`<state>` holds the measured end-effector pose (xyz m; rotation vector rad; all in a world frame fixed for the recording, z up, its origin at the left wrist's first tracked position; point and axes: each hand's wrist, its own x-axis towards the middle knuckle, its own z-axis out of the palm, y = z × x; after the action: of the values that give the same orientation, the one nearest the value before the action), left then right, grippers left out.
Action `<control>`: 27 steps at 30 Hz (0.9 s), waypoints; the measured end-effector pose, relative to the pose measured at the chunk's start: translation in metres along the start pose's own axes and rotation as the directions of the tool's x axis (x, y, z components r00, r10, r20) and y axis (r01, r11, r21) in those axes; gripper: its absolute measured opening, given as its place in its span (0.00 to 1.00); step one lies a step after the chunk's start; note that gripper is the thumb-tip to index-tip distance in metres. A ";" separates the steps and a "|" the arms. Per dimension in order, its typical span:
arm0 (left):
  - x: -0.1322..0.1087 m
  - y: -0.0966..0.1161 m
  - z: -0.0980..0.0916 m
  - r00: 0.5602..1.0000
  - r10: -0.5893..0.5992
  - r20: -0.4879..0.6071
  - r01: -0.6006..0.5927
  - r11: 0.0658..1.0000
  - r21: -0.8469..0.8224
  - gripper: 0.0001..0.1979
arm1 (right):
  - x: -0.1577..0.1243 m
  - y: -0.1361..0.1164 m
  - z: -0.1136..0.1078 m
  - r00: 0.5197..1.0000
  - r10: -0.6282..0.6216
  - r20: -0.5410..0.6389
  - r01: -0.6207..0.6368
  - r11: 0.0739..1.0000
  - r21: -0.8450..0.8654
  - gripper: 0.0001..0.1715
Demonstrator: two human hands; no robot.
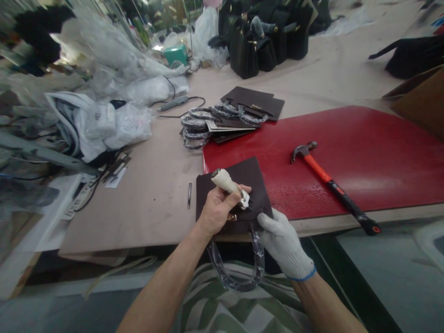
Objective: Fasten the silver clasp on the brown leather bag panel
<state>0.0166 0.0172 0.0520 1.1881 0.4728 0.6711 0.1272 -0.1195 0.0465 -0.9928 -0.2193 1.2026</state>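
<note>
From the head camera, the person's bare left hand (217, 209) has its fingers curled closed around a tool with a fat white cloth-wrapped handle (225, 181), whose lower end, bound in white, sits just above a dark brown leather handbag (244, 182). The bag lies flat at the edge of the tan work surface, with a small brass fitting (231, 217) showing beside the left hand. The right hand, in a white knit glove with a blue cuff (285, 243), presses its fingers together against the bag's lower edge; whether they pinch it, I cannot tell. A clear-plastic-wrapped bag handle (258, 261) hangs down past that edge. Just right of the bag, a glossy red board (350, 138) carries a claw hammer with an orange-and-black handle (322, 170). A slim steel punch (189, 195) lies left of the bag. Farther off sit a pile of brown leather panels (239, 125) and finished black handbags (263, 41).
</note>
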 end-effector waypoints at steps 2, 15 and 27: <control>0.000 0.002 0.001 1.000 0.000 -0.007 0.000 1.000 -0.017 0.16 | 0.001 -0.002 0.002 1.000 0.006 -0.011 -0.006 1.000 0.022 0.18; 0.003 -0.001 -0.002 0.997 -0.076 -0.013 0.076 0.997 0.014 0.18 | 0.009 -0.008 0.005 0.995 0.025 -0.101 -0.041 0.986 -0.164 0.22; 0.003 0.005 -0.005 0.995 -0.095 0.018 0.097 0.989 -0.115 0.16 | 0.006 0.000 0.007 0.995 0.079 -0.065 -0.081 0.996 -0.032 0.19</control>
<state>0.0145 0.0236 0.0548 1.0532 0.4716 0.6001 0.1248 -0.1106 0.0488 -1.0768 -0.1511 1.2413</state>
